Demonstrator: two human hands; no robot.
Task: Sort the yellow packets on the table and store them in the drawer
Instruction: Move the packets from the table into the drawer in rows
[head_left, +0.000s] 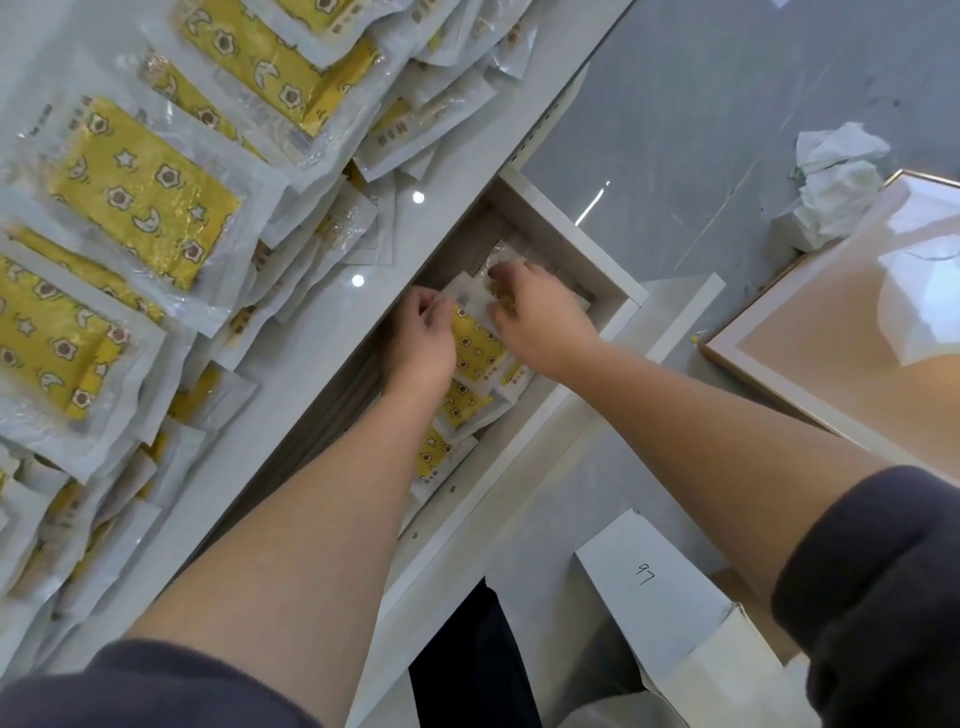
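Both hands, left hand (427, 332) and right hand (540, 317), are pinching one yellow packet (475, 340) into the drawer (613, 270); a few are stored, heaps (145, 208) are waiting.

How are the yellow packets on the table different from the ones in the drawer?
The packets on the table lie in big spread-out piles that nobody is touching; the packets in the drawer sit in one narrow overlapping row, and the left hand and right hand are on them. Both kinds are yellow with star, moon and flower prints in clear wrappers.
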